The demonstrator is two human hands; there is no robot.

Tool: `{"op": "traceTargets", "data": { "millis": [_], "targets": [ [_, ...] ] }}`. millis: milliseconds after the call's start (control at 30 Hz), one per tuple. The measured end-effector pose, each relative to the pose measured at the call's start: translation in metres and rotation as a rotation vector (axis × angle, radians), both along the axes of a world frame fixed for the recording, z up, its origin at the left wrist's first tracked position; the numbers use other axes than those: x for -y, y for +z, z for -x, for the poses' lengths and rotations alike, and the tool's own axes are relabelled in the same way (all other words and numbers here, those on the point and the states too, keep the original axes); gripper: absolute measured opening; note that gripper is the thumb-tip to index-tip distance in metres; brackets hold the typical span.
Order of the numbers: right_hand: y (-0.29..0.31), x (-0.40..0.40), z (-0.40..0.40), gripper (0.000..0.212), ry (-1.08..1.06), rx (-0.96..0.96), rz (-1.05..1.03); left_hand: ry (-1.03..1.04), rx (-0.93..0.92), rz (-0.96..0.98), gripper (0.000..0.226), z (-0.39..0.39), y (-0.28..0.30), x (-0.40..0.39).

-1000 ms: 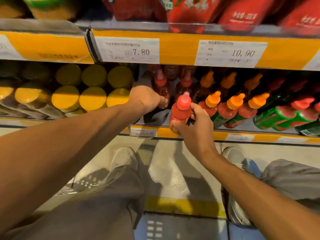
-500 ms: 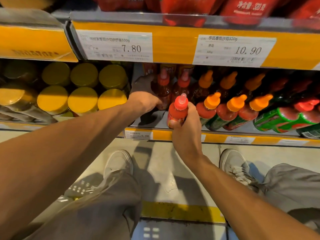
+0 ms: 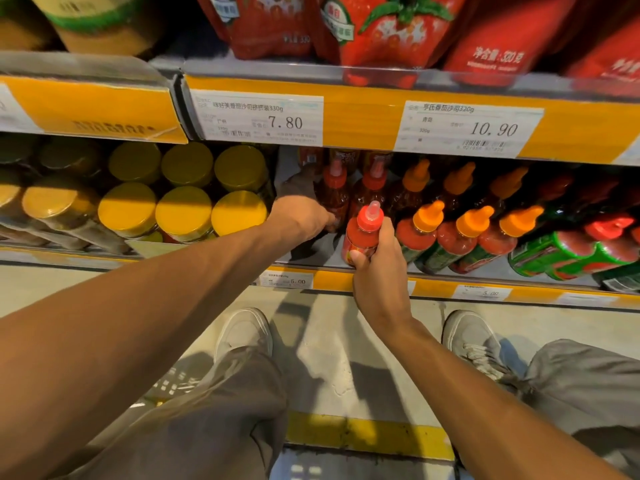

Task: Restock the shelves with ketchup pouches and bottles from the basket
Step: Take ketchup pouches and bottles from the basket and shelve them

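Right hand [image 3: 379, 289] wrapped around red-capped ketchup bottle [image 3: 362, 237] at lower shelf [image 3: 311, 263] front edge; left hand [image 3: 301, 218] reaching deeper, grip undeterminable. Grey floor [image 3: 329, 341] below.

Ketchup bottle [image 3: 363, 237] in right hand [image 3: 379, 285]: glossy translucent plastic, smooth red cap. Jars [image 3: 183, 213] left of bottle: matt yellow lids, clear sides. Pouches [image 3: 374, 32] above bottle: shiny printed film. Price tags [image 3: 259, 119]: white paper. Shelf [image 3: 311, 258]: dull grey metal. Floor [image 3: 322, 341]: matt, rough.
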State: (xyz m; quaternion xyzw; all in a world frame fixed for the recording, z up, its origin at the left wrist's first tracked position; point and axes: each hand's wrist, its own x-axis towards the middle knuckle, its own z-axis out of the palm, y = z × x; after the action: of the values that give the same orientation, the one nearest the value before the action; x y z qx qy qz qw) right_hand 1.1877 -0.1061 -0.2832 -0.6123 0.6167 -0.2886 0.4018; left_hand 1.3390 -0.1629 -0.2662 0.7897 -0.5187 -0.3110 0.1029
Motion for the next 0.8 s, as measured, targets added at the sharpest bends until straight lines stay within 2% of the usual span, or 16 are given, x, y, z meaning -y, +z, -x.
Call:
{"op": "traceTargets", "data": {
  "millis": [100, 167, 367, 433, 533, 667, 800],
  "targets": [
    [0.004, -0.002, 0.001, 0.060, -0.005, -0.039, -0.067, -0.028, 0.100, 0.053, 0.030, -0.001, 0.013, -0.006],
    [0.009, -0.008, 0.003, 0.064, -0.012, -0.043, -0.082, -0.065, 0.127, 0.079, 0.028, -0.007, 0.025, -0.018],
    [0.047, -0.032, 0.017, 0.044, 0.039, -0.118, 0.009, -0.161, 0.142, 0.041, 0.031, -0.030, 0.072, -0.064],
    [0.065, -0.037, 0.021, 0.040, 0.033, -0.189, 0.010, -0.177, 0.145, 0.039, 0.027, -0.031, 0.095, -0.079],
    [0.097, -0.048, 0.027, 0.033, 0.062, -0.183, 0.046, -0.194, 0.167, 0.029, 0.029, -0.030, 0.135, -0.102],
    [0.144, -0.067, 0.031, 0.029, 0.207, -0.150, 0.079, -0.150, 0.183, 0.025, 0.039, -0.025, 0.190, -0.141],
    [0.194, -0.092, 0.021, 0.023, 0.411, -0.142, 0.179, -0.020, 0.123, 0.101, 0.040, -0.024, 0.243, -0.187]
  ]
}}
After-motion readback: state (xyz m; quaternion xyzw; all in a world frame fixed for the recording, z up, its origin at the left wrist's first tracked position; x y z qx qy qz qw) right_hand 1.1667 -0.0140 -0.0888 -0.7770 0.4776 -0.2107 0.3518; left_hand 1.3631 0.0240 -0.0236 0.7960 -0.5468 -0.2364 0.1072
